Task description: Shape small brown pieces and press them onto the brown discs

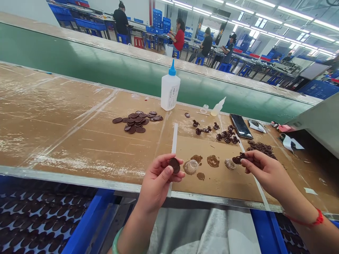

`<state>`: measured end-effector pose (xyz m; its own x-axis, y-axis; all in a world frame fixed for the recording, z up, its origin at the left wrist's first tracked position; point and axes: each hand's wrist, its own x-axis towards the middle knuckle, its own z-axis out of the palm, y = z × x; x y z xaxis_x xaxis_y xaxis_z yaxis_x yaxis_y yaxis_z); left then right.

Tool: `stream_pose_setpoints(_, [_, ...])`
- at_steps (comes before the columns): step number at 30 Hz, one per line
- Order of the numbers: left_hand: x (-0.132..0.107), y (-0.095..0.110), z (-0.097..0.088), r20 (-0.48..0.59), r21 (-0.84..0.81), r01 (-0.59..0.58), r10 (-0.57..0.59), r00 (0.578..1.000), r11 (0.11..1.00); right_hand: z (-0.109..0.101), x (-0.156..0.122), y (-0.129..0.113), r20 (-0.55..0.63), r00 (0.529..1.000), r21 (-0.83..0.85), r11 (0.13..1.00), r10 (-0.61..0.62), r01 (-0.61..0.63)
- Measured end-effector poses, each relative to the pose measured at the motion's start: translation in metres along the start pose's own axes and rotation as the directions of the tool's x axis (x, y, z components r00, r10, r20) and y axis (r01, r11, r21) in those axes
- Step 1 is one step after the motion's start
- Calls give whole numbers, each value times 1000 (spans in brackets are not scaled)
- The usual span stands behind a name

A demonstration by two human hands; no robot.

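Near the bench's [87, 151] front edge, the left hand's [159, 180] fingers pinch a brown oval disc [174, 165] and the right hand's [265, 171] grip a brown openwork piece [238, 159] beside a small round dish [230, 164], whose rim could bend its thin parts if brushed.

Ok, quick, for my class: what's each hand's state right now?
Left hand: closed, holding a brown oval disc.
Right hand: closed, pinching a small dark piece.

The bare left hand [159, 176] has a pale green bangle [116, 243], the bare right hand [265, 169] a knotted red cord [319, 217], and light grey clothing [201, 225] shows below the desk's near edge [79, 179].
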<state>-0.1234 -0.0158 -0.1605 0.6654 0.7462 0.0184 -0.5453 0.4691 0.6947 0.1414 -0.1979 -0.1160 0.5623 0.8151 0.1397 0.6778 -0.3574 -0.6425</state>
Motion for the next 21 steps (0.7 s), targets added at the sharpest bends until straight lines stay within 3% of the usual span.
stream_pose_setpoints(21, [0,1,1,-18,-22,11,-11,1000,1000,8,1,4,39,998,-12,999,44,-43])
